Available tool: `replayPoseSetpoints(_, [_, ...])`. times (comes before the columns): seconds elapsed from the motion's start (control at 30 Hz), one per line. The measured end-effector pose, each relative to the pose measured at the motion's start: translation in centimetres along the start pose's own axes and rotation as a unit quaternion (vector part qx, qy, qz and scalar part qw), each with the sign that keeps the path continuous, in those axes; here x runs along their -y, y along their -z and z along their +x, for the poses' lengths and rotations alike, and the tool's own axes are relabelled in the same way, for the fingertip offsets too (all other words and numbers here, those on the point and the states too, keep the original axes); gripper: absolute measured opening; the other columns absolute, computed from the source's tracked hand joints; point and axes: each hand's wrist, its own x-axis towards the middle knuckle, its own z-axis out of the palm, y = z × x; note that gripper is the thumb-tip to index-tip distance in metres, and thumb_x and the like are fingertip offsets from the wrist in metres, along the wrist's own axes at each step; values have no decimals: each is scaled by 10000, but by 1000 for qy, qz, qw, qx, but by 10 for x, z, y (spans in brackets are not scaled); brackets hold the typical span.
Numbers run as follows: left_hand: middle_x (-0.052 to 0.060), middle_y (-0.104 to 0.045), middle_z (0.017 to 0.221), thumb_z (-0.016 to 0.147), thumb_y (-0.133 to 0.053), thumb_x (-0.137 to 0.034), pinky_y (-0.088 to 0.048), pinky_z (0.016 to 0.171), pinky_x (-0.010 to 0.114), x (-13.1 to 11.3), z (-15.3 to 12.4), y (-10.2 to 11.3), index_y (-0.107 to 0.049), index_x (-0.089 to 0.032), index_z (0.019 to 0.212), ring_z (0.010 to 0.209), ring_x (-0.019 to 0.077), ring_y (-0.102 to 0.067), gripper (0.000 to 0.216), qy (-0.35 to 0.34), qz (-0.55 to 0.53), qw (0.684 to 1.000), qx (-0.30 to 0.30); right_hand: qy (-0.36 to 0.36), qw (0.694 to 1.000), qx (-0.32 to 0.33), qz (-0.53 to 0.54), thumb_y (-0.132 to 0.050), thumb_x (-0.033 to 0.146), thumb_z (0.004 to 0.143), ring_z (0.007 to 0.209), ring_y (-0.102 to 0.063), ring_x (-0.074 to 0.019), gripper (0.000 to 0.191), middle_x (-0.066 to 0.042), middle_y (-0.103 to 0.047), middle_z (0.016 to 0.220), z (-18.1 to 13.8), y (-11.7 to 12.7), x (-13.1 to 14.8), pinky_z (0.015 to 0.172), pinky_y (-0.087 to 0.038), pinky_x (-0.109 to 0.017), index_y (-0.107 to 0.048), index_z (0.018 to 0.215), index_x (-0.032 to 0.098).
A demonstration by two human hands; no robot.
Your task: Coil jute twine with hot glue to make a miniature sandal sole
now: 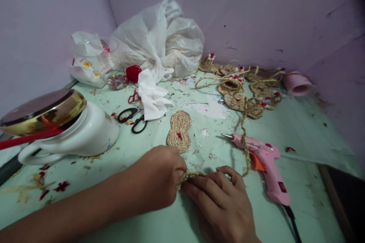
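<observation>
My left hand (163, 174) is closed in a pinch on a braided straw cord (191, 175) low in the middle of the view. Beside it, my right hand (224, 203) has its fingers bent together over the same cord, whose length leads off to the right and up past the glue gun. Just beyond my left hand lies a peanut-shaped woven straw piece (179, 131) with a small red mark. To the right rests a pink glue gun (261, 163), its nozzle pointing left and a red light showing. The work between my fingers is mostly hidden.
Black-handled scissors (138, 124) lie partly under white tissue (152, 97). A white mug (98, 131) with a gold lid (45, 108) stands left. Behind are a plastic bag (159, 41), red yarn (133, 73), straw pieces with pins (236, 87) and a pink ribbon spool (298, 83).
</observation>
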Motion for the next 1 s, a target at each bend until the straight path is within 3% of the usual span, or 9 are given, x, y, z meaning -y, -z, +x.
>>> replayPoseSetpoints(0.13, [31, -541, 785, 769, -456, -168, -421, 595, 273, -3, -20, -15, -526, -194, 692, 675, 163, -513, 107, 46, 37, 995, -78, -7, 1000, 0, -11, -476, 151, 895, 601, -540, -147, 214, 27, -732, 735, 0, -1, 3, 791, -307, -374, -655, 791, 206])
replayPoseSetpoints(0.33, [43, -535, 813, 785, -438, -153, -435, 582, 311, -1, -29, -35, -548, -203, 769, 716, 199, -519, 122, 7, 83, 991, -108, -15, 999, 31, 41, -549, 171, 850, 635, -568, -152, 112, 22, -719, 746, 6, 16, -7, 802, -337, -374, -646, 814, 213])
replayPoseSetpoints(0.5, [40, -540, 813, 792, -443, -152, -438, 570, 313, -2, -27, -33, -547, -206, 761, 712, 200, -523, 122, 10, 86, 992, -96, -52, 995, 81, 13, -525, 69, 811, 813, -574, -202, 265, -46, -702, 918, 11, 38, -32, 762, -373, -376, -648, 1004, 205])
replayPoseSetpoints(0.8, [38, -564, 829, 811, -456, -167, -436, 617, 321, 0, -27, -36, -559, -206, 845, 756, 200, -525, 115, -20, 123, 985, -122, -16, 991, 133, -6, -535, 105, 776, 742, -565, -185, 247, 2, -710, 814, 14, 34, -34, 767, -336, -379, -686, 934, 219])
replayPoseSetpoints(0.93, [36, -556, 796, 823, -443, -166, -427, 599, 321, -1, -26, -36, -552, -204, 784, 733, 199, -512, 122, -16, 126, 986, -112, -9, 992, 118, -43, -486, 31, 718, 722, -587, -176, 295, -13, -700, 772, 13, 28, -33, 881, -330, -388, -692, 835, 208])
replayPoseSetpoints(1.0, [39, -551, 785, 827, -433, -164, -428, 597, 327, -1, -25, -36, -549, -202, 768, 726, 201, -506, 135, -20, 124, 985, -115, -23, 992, 113, -57, -476, 23, 721, 712, -589, -172, 288, -22, -690, 759, 14, 25, -32, 838, -365, -358, -688, 804, 200])
